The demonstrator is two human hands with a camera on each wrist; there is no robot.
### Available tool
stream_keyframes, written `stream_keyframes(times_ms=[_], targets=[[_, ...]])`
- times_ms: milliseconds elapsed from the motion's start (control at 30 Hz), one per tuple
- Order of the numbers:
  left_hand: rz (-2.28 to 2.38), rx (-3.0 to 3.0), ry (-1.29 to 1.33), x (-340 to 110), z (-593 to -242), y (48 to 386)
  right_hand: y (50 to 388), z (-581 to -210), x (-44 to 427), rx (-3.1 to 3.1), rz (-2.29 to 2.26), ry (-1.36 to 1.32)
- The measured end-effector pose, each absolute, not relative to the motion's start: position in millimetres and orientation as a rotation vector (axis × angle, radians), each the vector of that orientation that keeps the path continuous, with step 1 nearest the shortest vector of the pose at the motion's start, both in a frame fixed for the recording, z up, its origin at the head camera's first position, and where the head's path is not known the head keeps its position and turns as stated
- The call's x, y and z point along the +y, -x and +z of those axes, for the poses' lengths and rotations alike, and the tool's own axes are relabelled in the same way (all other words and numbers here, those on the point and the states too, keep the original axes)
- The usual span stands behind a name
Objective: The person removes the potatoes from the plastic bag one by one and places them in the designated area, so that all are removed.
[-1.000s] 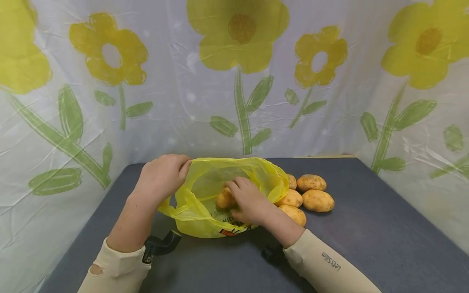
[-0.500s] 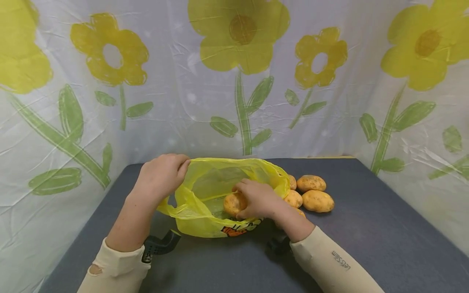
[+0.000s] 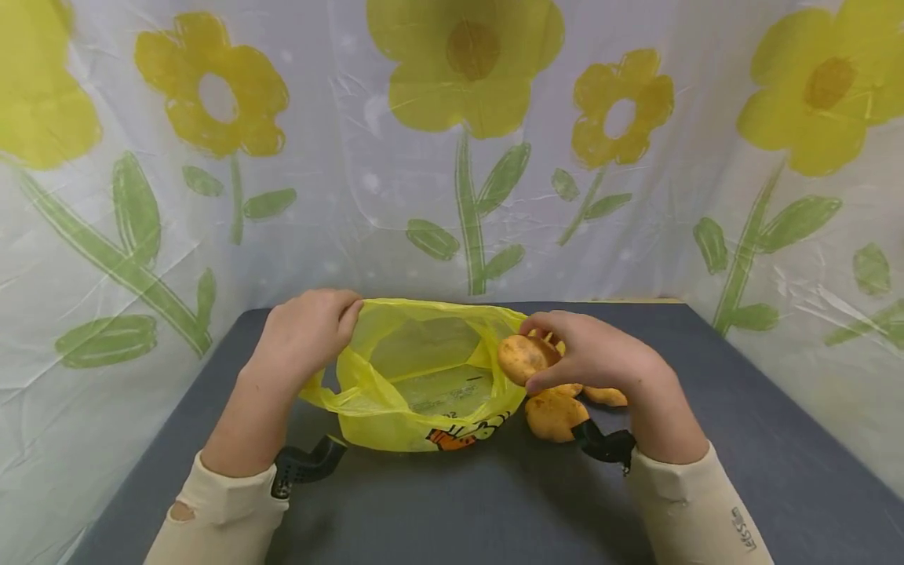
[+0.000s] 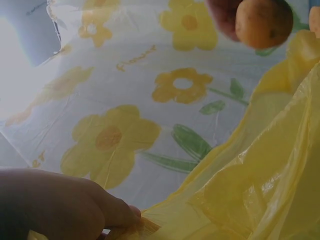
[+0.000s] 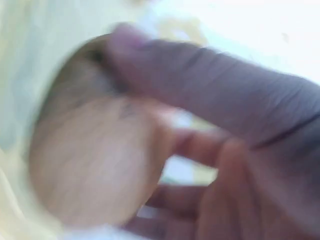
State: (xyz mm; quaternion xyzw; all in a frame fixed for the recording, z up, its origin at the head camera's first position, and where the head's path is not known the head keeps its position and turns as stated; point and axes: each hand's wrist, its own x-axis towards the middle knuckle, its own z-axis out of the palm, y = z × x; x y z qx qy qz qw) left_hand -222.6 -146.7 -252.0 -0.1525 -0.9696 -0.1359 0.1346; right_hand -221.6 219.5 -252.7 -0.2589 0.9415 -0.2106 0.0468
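My left hand (image 3: 311,329) pinches the upper left rim of a yellow plastic bag (image 3: 395,424), whose mouth stands wide. In the left wrist view the fingers of that hand (image 4: 75,205) hold the bag's edge (image 4: 240,185). At the bag's right rim, my right hand (image 3: 600,353) grips a potato (image 3: 524,359) between thumb and fingers. The right wrist view shows this potato (image 5: 100,150) large and blurred, the thumb across its top. Through the mouth I see the bag's printed bottom, with no potato on the part that shows.
Just right of the bag another potato (image 3: 554,416) lies on the dark table (image 3: 438,510). Further potatoes sit behind it, partly hidden by the right hand; one (image 3: 606,396) shows its lower edge. A flower-printed sheet (image 3: 318,196) hangs around the table.
My right hand has lifted the potato out of the bag's mouth, up and to the right, over the other potatoes. The left hand stays at the rim.
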Motion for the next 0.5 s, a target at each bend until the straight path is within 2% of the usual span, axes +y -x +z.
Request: stream_keyframes(times_ms=[133, 233, 500], targets=[[-0.394, -2.812, 0.461, -145.1, -252.8, 226.2, 218.1, -243.8, 257.9, 2.891, -0.590, 0.467], [-0.387, -2.832, 0.451, -148.9, -257.3, 225.9, 218.7, -246.8, 275.6, 2.897, -0.575, 0.319], [-0.370, -2.862, 0.416, -159.6, -268.0, 226.0, 220.4, -286.8, 292.0, 2.783, -0.494, 0.186]])
